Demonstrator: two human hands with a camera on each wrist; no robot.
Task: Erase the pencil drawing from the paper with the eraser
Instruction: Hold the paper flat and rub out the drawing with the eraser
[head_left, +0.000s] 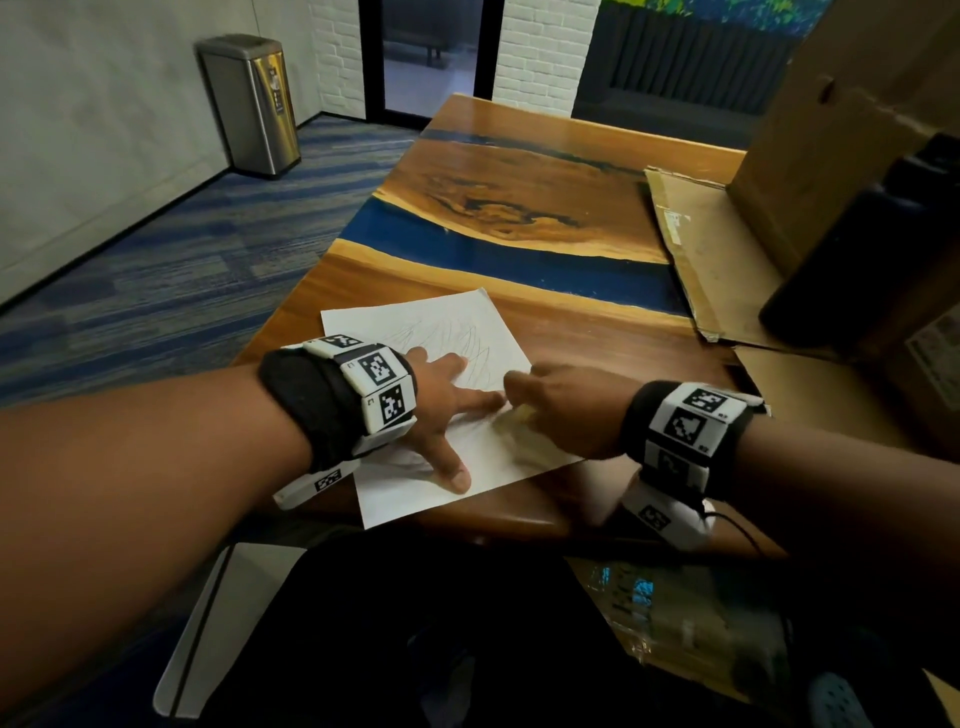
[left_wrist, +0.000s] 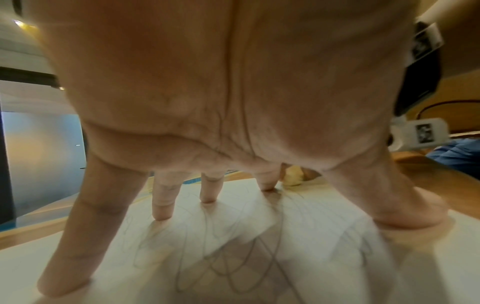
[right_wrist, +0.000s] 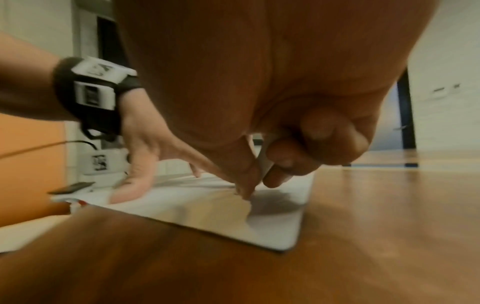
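At the near edge of the table (head_left: 597, 218) lies the paper (head_left: 415, 488), slightly skewed. The left hand (head_left: 441, 395) rests on it with fingers spread wide and straight, tips pressing the sheet flat. Just beside its forefinger, near the sheet's right edge, the right hand (head_left: 566, 410) has its fingers curled, pinching the yellowish eraser (left_wrist: 292, 178) down against the paper. Beyond both hands, toward the far edge of the sheet, the pencil drawing (head_left: 447, 343) shows as loose looping lines, plainly unerased. The rubbing step appears to be in hand; next the eraser likely needs working farther across those lines while the left hand holds firm.
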